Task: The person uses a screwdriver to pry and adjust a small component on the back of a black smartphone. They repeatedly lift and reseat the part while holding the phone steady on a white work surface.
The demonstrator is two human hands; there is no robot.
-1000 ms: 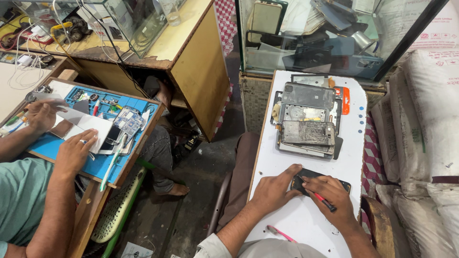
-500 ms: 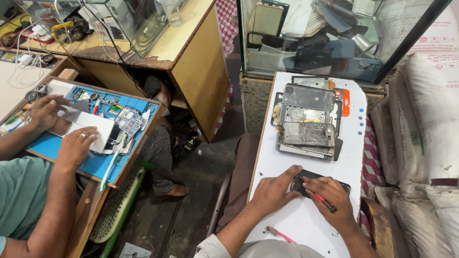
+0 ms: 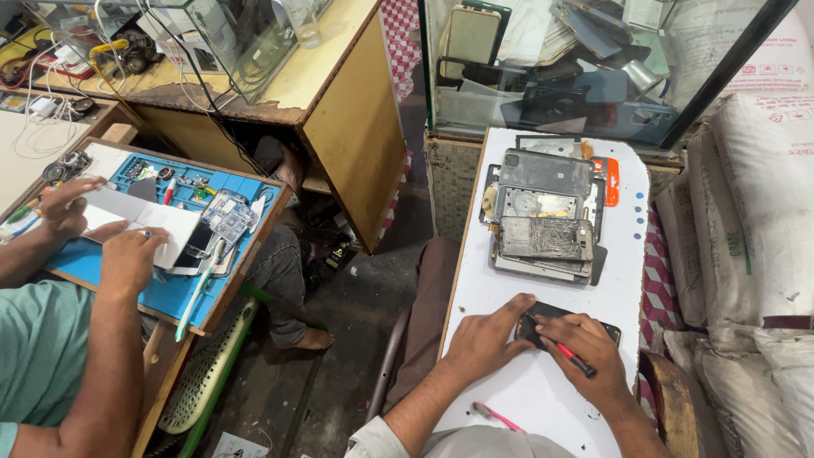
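Both hands work one phone (image 3: 566,324) near the table's (image 3: 543,399) front edge: left hand (image 3: 483,341) pins its left end; right hand (image 3: 589,356) pinches a red tool (image 3: 570,356) over it.

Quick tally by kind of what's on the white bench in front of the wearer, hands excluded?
Dark phone under the left hand: 1
Red-handled tool in the right hand: 1
Opened phone bodies stacked at the far end: about 4; overlap hides any more
Pink tool on the bench: 1
Orange item beside the stack: 1
Total: about 8
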